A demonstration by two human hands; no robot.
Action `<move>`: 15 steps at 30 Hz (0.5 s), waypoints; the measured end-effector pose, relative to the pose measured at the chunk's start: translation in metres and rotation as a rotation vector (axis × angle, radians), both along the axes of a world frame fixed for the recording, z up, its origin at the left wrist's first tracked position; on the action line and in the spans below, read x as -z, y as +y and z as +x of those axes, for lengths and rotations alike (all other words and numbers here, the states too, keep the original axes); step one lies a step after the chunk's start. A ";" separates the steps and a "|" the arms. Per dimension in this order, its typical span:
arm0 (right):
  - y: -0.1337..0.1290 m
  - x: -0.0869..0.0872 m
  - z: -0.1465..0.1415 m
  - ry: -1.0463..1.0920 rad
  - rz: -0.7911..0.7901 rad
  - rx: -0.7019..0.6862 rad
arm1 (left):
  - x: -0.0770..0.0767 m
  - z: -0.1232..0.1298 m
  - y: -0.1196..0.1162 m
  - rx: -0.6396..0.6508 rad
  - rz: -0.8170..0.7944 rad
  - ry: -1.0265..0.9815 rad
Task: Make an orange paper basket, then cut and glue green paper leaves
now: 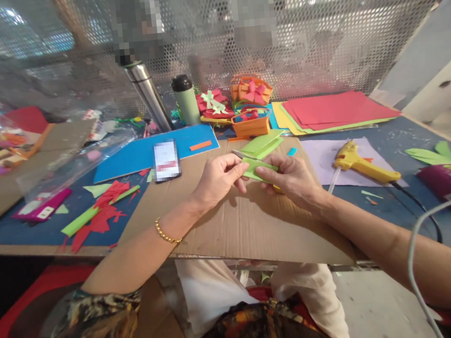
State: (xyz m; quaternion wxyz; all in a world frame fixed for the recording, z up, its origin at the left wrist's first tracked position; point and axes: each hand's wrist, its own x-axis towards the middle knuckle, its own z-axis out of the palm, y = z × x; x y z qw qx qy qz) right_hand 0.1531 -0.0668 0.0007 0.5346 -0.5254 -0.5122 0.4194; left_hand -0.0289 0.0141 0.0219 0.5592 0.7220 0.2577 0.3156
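Over the cardboard sheet (231, 227), my two hands meet on a small bright green folded piece (254, 169), which looks like paper or thin foam. My left hand (220, 175) pinches its left end between thumb and fingers. From the other side my right hand (290, 176) grips it, thumb pressed flat on top. A thin grey blade (244, 155), like that of scissors, shows along its upper edge. A bit of yellow under my right hand may be a handle; the fingers hide most of it. Just behind lies a larger green folded piece (261, 144).
A yellow glue gun (354, 162) rests on lilac paper at right, its cord trailing forward. Behind stand a steel flask (148, 94), a green bottle (186, 101) and small orange baskets (251, 123). A phone (166, 161), red scraps (102, 215) and stacked coloured sheets (339, 109) lie around.
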 end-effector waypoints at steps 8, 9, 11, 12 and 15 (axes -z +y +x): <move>0.000 0.001 0.001 -0.080 0.012 0.023 | 0.002 0.000 0.001 -0.002 -0.032 -0.004; 0.000 0.001 0.001 -0.095 0.012 0.026 | 0.002 0.000 0.001 -0.002 -0.031 -0.001; 0.000 0.000 0.002 -0.113 0.013 0.029 | 0.001 0.000 0.000 -0.003 -0.017 0.007; 0.000 0.000 0.002 -0.113 0.014 0.028 | 0.001 0.000 0.000 -0.004 -0.008 0.010; -0.001 -0.001 0.002 -0.091 0.009 0.023 | -0.001 0.000 -0.001 -0.006 0.010 0.011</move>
